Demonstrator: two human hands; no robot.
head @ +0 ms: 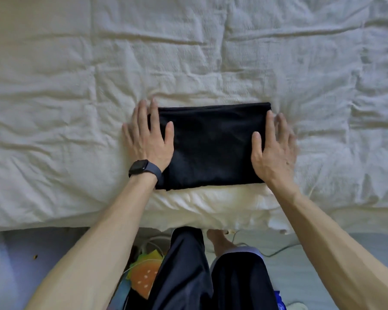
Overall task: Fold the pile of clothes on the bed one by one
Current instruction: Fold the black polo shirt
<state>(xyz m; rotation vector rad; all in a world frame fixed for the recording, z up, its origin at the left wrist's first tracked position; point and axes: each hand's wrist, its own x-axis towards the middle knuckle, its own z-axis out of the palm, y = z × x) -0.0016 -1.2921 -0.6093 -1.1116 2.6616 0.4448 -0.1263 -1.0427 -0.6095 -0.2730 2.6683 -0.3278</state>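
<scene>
A black garment (pixel 213 145) lies folded into a flat rectangle on the white quilted bed (pixel 76 90), close to the bed's near edge. My left hand (pixel 149 137) lies flat with spread, straight fingers on the garment's left edge, partly on the quilt; a dark watch sits on that wrist. My right hand (pixel 272 146) lies flat on the garment's right edge, thumb on the cloth and fingers reaching onto the quilt. Neither hand grips the cloth. No other clothes show on the bed.
The wrinkled quilt spreads wide to the left, right and far side. Below the bed's edge are my legs in dark trousers (pixel 186 269), a bare foot (pixel 220 240), a burger-shaped item (pixel 143 278) and a thin cable (pixel 276 251) on the floor.
</scene>
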